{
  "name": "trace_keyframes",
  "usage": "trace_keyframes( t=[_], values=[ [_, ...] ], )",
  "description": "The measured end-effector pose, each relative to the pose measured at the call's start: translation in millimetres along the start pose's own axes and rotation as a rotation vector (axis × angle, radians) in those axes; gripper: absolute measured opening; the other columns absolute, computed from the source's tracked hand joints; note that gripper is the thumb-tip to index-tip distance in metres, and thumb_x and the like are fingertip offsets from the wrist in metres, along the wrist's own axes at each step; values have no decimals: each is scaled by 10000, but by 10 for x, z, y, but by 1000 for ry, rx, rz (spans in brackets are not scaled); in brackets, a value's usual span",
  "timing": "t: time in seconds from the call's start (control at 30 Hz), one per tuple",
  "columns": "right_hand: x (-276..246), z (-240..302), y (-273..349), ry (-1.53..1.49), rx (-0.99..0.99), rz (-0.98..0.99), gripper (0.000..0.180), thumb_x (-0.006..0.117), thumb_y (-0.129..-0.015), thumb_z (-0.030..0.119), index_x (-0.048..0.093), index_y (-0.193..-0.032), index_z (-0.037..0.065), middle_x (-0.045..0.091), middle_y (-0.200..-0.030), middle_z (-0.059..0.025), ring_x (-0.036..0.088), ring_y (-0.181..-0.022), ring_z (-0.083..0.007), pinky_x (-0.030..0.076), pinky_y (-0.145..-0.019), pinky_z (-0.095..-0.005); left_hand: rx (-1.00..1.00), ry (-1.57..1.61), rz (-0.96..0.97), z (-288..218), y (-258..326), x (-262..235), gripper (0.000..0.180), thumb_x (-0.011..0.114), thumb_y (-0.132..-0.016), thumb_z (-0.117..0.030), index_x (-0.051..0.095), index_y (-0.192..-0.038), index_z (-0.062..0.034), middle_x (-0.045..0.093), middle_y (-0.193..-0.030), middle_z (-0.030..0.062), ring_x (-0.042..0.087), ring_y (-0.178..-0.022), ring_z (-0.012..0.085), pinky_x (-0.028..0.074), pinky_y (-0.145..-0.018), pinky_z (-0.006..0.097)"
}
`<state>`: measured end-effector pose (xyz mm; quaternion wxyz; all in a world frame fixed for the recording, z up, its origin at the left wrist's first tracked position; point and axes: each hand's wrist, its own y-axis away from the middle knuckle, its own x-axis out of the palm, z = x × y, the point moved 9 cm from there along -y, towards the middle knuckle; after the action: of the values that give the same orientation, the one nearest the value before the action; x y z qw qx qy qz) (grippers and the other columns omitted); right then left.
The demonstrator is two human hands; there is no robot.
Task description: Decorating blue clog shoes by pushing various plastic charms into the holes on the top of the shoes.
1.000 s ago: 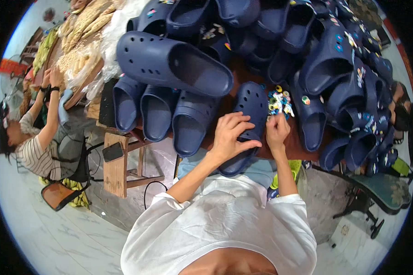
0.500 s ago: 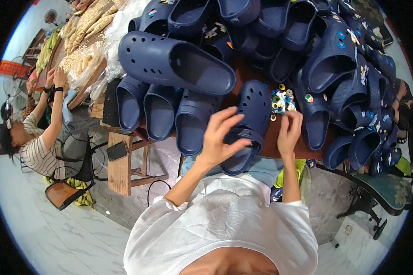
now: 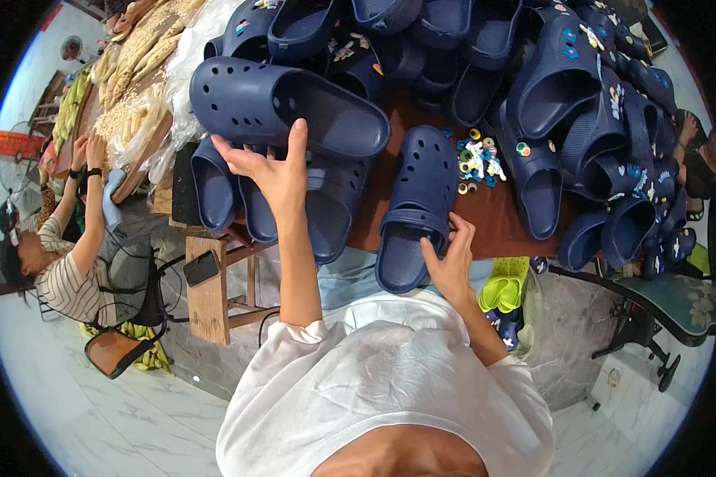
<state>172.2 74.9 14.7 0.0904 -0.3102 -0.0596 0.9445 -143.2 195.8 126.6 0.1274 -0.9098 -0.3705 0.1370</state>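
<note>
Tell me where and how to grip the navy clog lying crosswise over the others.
Probably by the clog's near side wall beside its foot opening, from the person's side, thumb inside, fingers beneath. It lies across other clogs, that long edge facing the person; the open left hand is at it.

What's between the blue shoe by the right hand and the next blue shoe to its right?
A little heap of colourful charms on the brown tabletop; the head view shows it.
</note>
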Motion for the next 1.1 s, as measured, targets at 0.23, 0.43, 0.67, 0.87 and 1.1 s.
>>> trace_keyframes(
  t=[0.23,0.43,0.67,0.87,1.1],
  values=[
    [18,-33,15,23,67,11,614,655,-823,112,372,-1349,-30,442,-1201,-235,551,-1010,-381,481,-856,-442,-82,193,43,268,38,-66,1035,727,-790,-54,19,-1545,-37,167,-1531,271,498,-1202,256,531,-864,328],
    [-1,-23,26,57,3,-25,559,585,-829,60,381,-1340,-39,425,-1235,-251,536,-1092,-438,468,-920,-477,-227,591,111,122,230,-437,836,521,-751,-66,227,-1533,-55,344,-1482,177,417,-1298,277,334,-1096,368],
    [-27,19,-45,51,-19,-45,520,540,-826,30,408,-1323,-43,425,-1248,-251,517,-1122,-442,450,-947,-480,-145,560,229,234,368,-774,717,530,-806,-242,384,-1474,-23,465,-1407,138,462,-1285,252,326,-1109,369],
    [46,159,-103,41,-84,-51,497,530,-825,17,435,-1310,-35,431,-1250,-246,509,-1143,-443,444,-954,-480,-28,355,370,435,492,-762,672,571,-901,-349,412,-1440,18,486,-1407,151,454,-1318,256,317,-1119,370],
    [-17,116,-67,27,-105,-105,515,535,-807,14,446,-1313,-16,434,-1249,-245,506,-1148,-443,444,-958,-482,69,171,419,427,592,-765,509,591,-928,-240,510,-1330,61,586,-1294,162,546,-1219,240,382,-1059,339]
  ],
)
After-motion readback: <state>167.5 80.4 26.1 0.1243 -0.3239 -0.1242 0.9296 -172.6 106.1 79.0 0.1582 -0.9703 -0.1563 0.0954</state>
